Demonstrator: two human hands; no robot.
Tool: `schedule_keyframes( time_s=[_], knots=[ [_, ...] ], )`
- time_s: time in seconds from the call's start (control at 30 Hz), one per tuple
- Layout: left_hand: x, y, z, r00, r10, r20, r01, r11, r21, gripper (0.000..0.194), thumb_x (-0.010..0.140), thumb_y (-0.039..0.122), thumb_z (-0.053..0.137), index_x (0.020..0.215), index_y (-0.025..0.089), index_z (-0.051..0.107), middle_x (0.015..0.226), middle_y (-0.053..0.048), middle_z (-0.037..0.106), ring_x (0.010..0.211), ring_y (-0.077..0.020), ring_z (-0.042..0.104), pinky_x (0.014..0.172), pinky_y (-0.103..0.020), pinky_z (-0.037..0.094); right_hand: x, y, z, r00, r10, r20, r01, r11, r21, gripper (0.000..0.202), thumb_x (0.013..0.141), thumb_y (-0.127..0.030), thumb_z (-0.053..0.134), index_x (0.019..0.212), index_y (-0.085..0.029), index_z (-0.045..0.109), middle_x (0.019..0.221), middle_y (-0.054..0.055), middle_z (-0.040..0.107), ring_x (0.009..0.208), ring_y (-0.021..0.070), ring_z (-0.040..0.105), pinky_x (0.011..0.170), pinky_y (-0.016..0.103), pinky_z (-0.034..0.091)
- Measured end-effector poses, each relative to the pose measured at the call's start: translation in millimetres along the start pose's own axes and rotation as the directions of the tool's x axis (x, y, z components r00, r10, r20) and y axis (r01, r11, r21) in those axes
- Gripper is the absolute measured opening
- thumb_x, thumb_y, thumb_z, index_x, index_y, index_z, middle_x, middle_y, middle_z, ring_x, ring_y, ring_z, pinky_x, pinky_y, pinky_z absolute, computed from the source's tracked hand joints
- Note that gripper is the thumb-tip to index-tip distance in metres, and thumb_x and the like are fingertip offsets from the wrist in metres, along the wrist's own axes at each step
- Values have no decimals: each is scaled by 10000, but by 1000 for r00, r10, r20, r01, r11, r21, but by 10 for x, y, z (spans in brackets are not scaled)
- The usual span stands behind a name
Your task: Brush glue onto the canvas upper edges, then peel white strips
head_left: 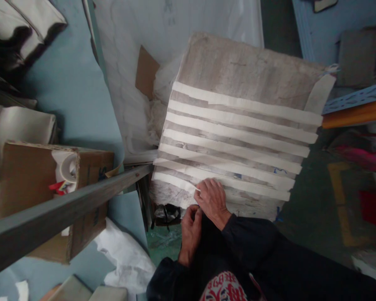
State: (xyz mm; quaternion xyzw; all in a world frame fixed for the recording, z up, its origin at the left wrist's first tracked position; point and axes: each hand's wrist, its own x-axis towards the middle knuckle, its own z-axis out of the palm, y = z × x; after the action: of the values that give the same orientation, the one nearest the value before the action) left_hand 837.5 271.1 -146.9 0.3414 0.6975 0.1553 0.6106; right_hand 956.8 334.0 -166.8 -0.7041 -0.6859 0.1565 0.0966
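A worn greyish board [225,62] leans in front of me, with several white strips [244,104] lying across it in near-parallel rows. The lowest strip [172,181] runs from the board's left edge to my right hand [212,200], where its end curls up at the fingers. That hand is closed, with the strip end pinched at its fingertips and its side resting against the board. Just below and to the left, by the board's lower edge, my left hand [191,230] is closed in a pinch. Whatever it may hold is hidden in the fingers.
A grey metal bar [81,196] slants in from the left beside a cardboard box [34,184] holding a white roll [69,167]. Behind the board is a plastic-lined container [188,16]. An orange beam [357,112] stands at right; white cloth [128,259] lies lower left.
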Motion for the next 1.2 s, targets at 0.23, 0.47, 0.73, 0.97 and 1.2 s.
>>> schedule_keyframes(
  time_s=[0.23,0.47,0.73,0.97,1.2],
  knots=[
    [31,-4,15,999,-29,-16,29,1000,-11,272,926,437,576,962,183,667,932,-57,734,885,-221,659,859,-345,509,-9,13,-20,999,-17,27,14,996,91,128,847,-86,634,829,-207,599,909,47,677,899,232,538,819,385,350],
    [44,29,-13,1000,4,-2,-4,999,51,306,949,458,529,917,188,670,887,-43,717,857,-209,648,828,-327,506,-15,80,20,996,-85,-18,87,987,137,145,869,-71,640,856,-212,606,925,31,721,889,227,563,809,381,352],
    [80,394,-309,964,255,-72,-207,896,393,216,990,346,520,1014,203,680,817,-34,696,735,-198,631,723,-314,469,-28,138,-25,988,-153,-15,153,973,171,145,912,-95,635,833,-216,622,795,23,671,834,223,548,842,375,378],
    [560,878,-429,788,584,194,-524,472,709,327,1007,141,437,1257,146,648,986,-108,655,912,-248,620,829,-371,518,-17,149,-56,987,-163,-5,161,972,169,132,961,-144,639,850,-215,651,797,24,669,837,227,529,839,382,357],
    [731,1001,-357,814,418,404,-531,254,808,344,939,79,482,1200,185,679,1018,-100,659,922,-254,639,839,-367,546,-16,170,-47,984,-176,8,173,971,166,135,963,-161,642,836,-205,657,805,28,661,850,227,512,843,382,346]
  ],
)
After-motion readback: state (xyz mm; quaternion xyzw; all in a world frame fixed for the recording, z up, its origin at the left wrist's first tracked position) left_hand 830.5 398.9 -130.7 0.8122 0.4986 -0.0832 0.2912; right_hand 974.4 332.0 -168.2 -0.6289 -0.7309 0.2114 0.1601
